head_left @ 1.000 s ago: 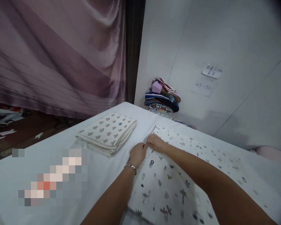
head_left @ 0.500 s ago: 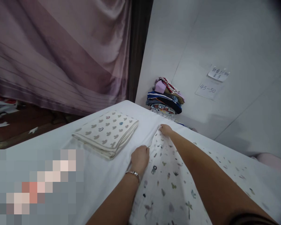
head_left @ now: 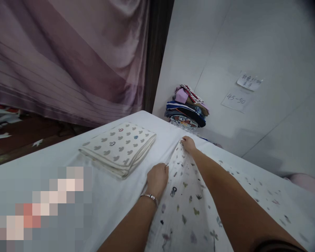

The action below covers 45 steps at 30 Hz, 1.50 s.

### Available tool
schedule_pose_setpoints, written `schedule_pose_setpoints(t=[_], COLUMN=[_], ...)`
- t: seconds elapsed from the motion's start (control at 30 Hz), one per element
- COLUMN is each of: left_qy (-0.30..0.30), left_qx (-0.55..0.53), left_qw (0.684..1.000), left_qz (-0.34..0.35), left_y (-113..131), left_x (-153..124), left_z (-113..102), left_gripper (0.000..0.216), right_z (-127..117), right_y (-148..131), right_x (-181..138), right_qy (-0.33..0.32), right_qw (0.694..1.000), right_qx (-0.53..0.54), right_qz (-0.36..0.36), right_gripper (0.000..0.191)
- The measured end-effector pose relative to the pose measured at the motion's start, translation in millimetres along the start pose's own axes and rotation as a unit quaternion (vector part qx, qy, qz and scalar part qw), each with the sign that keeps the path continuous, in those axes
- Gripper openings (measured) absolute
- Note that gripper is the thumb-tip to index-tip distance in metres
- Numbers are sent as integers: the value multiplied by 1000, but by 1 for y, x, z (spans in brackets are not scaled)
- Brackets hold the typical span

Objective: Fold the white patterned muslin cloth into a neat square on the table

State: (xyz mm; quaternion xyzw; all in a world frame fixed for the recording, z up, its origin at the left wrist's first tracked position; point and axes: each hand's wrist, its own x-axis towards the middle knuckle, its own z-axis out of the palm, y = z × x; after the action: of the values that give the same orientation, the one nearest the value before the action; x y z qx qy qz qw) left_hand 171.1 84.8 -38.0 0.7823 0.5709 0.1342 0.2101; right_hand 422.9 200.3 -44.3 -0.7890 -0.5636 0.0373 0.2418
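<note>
A thin white cloth (head_left: 185,196) printed with small plants and animals lies across the white surface and runs toward me. My right hand (head_left: 189,144) pinches its far corner, lifting the fabric slightly into a ridge. Closer to me, my left hand (head_left: 158,177), with a silver bracelet at the wrist, is closed on the cloth's left edge. More of the printed fabric spreads flat beyond my right forearm. To the left of my hands rests a folded cream blanket (head_left: 118,143) with grey mushroom-like shapes, touched by neither hand.
A stack of folded clothes (head_left: 186,106) stands at the far corner against the grey wall (head_left: 278,52), where two handwritten papers (head_left: 235,101) hang. A pinkish curtain (head_left: 68,63) hangs behind the table (head_left: 68,155). A blurred patch covers the lower left.
My right hand has shifted slightly right and away with the cloth corner. The left hand keeps its hold in nearly the same place. The view has turned a little.
</note>
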Motion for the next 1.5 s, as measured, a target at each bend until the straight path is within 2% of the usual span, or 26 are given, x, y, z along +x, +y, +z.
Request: schedule_pose_setpoints(t=[0.13, 0.3, 0.6, 0.73, 1.1, 1.5], left_qy=[-1, 2, 16, 17, 25, 3], left_qx=[12, 38, 51, 52, 53, 49], left_qw=[1000, 998, 994, 994, 994, 990], left_qz=[8, 50, 93, 98, 92, 134], left_y=[1, 2, 6, 8, 5, 7], left_x=[0, -2, -5, -7, -4, -7], left_z=[0, 2, 2, 0, 6, 4], left_gripper=[28, 24, 23, 24, 24, 25], right_z=[6, 8, -16, -18, -20, -37], right_y=[3, 12, 32, 33, 26, 35], right_x=[-4, -9, -18, -17, -15, -33], right_qy=[17, 13, 4, 0, -29, -50], right_qw=[997, 985, 953, 943, 939, 961], right_qx=[74, 170, 298, 327, 336, 253], right_qz=[10, 31, 51, 57, 66, 96], right_gripper=[21, 22, 22, 21, 21, 21])
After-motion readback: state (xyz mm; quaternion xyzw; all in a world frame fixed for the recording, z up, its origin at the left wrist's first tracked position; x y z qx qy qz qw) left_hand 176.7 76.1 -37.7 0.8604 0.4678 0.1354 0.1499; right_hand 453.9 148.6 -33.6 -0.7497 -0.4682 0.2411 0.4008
